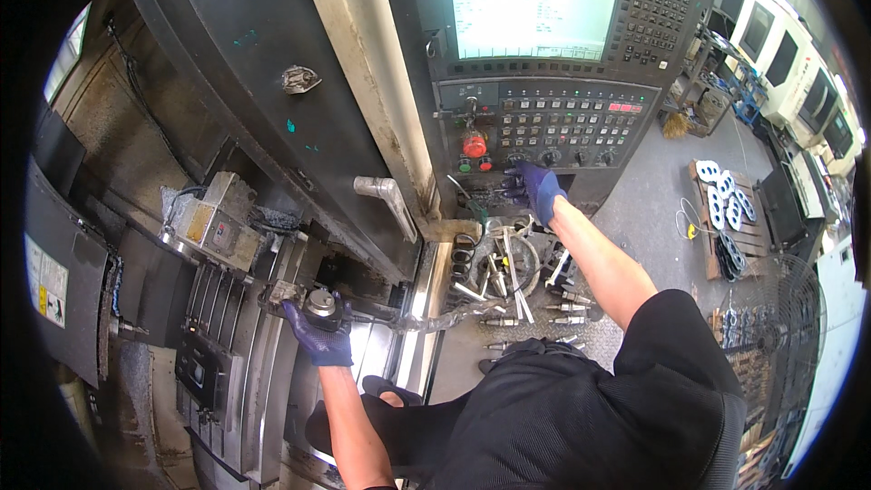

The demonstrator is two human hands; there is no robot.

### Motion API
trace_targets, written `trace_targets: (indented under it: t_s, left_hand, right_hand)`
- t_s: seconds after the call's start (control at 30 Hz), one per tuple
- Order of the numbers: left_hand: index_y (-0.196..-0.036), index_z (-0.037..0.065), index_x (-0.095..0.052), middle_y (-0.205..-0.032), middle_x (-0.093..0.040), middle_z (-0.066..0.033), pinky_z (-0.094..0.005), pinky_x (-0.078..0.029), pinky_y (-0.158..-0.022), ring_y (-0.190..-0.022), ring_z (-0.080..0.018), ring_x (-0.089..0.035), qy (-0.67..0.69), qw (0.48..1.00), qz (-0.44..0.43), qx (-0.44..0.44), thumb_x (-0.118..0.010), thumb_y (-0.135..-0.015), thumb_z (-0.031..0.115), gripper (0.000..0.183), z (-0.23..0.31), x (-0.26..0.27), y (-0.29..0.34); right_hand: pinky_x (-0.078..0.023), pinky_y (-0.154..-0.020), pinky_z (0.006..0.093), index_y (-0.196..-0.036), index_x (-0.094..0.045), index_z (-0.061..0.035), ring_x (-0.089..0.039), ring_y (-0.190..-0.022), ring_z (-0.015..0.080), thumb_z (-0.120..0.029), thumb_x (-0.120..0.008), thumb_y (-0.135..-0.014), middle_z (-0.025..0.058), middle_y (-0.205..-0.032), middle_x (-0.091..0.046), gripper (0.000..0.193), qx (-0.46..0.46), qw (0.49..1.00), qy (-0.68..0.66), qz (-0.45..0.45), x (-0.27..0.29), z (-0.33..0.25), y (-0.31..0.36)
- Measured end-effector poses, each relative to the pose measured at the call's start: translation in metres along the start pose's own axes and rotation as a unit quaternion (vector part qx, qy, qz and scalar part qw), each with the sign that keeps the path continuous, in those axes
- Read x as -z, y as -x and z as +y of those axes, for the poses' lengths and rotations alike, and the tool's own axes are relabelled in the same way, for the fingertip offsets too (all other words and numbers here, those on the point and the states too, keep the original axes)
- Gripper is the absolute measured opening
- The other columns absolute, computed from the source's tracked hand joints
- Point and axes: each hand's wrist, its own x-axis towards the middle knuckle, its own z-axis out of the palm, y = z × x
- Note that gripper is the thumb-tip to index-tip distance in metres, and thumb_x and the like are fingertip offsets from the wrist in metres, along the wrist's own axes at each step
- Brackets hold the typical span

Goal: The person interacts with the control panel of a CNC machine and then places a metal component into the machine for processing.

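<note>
Use the control panel (581,102) as the reference for all positions. The machine door (240,54) stands left of the panel, with a pale post (367,63) between them. The door handle (390,204) projects below and left of the panel, on the line between it and the left hand (322,341). Loose metal tools (515,272) lie below the panel; a dark hose (445,319) runs past their near side. A pallet (751,238) bearing metal plates (726,186) rests on the floor right of the panel.

The round-capped metal part (322,302) is located well below and left of the panel. Its cap faces upward; its long axis cannot be determined. The gloved left hand grips its sides.

The gloved right hand (537,191) is at the panel's lower edge, just beside a rotary dial (550,157); its grip cannot be determined.
</note>
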Motion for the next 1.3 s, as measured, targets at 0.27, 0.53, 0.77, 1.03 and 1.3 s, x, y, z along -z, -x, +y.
trace_targets:
  t_s: [0.27, 0.53, 0.77, 1.03, 1.3]
  left_hand:
    - [-0.118, 0.020, -0.059, -0.104, -0.065, -0.0054, -0.0450, -0.048, -0.079, -0.087, -0.0240, -0.061, -0.002, 1.000, -0.012, 0.003, -0.048, -0.087, 0.068, 0.058, 0.000, 0.003, -0.002]
    - [-0.116, 0.022, -0.060, -0.100, -0.065, -0.0035, -0.0446, -0.048, -0.076, -0.084, -0.0229, -0.062, -0.004, 1.000, 0.003, -0.004, -0.049, -0.086, 0.069, 0.057, 0.001, -0.002, 0.002]
    - [-0.115, 0.021, -0.060, -0.100, -0.065, -0.0042, -0.0448, -0.048, -0.077, -0.085, -0.0231, -0.061, 0.000, 1.000, -0.002, 0.002, -0.050, -0.085, 0.069, 0.057, 0.002, 0.000, 0.002]
    - [-0.120, 0.021, -0.057, -0.105, -0.064, -0.0026, -0.0500, -0.046, -0.085, -0.087, -0.0242, -0.063, 0.016, 0.999, -0.046, 0.012, -0.054, -0.085, 0.067, 0.058, 0.001, 0.015, -0.011]
    - [-0.119, 0.021, -0.057, -0.106, -0.064, -0.0032, -0.0501, -0.045, -0.087, -0.089, -0.0246, -0.062, 0.016, 0.999, -0.046, 0.014, -0.054, -0.085, 0.067, 0.058, 0.001, 0.014, -0.010]
  right_hand:
    - [-0.051, -0.060, 0.0325, -0.096, -0.068, -0.0112, -0.067, -0.065, 0.0211, -0.039, -0.050, -0.097, 0.0069, -0.078, -0.070, 0.033, 0.004, 1.000, -0.001, -0.005, 0.002, 0.002, -0.004]
    - [-0.050, -0.060, 0.0325, -0.100, -0.068, -0.0114, -0.067, -0.066, 0.0214, -0.040, -0.050, -0.097, 0.0072, -0.078, -0.070, 0.034, 0.005, 1.000, 0.002, 0.007, -0.003, -0.003, 0.007]
    - [-0.051, -0.060, 0.0326, -0.100, -0.067, -0.0091, -0.068, -0.067, 0.0223, -0.039, -0.050, -0.098, 0.0082, -0.080, -0.071, 0.035, 0.002, 1.000, -0.004, 0.003, 0.000, 0.000, 0.000]
    - [-0.053, -0.062, 0.0339, -0.100, -0.066, -0.0089, -0.068, -0.067, 0.0238, -0.038, -0.049, -0.098, 0.0095, -0.080, -0.070, 0.034, 0.000, 1.000, -0.006, 0.000, 0.000, 0.000, 0.001]
    - [-0.051, -0.061, 0.0340, -0.098, -0.067, -0.0105, -0.068, -0.067, 0.0229, -0.039, -0.050, -0.098, 0.0082, -0.078, -0.070, 0.034, -0.002, 1.000, 0.003, 0.004, -0.001, -0.001, 0.000]
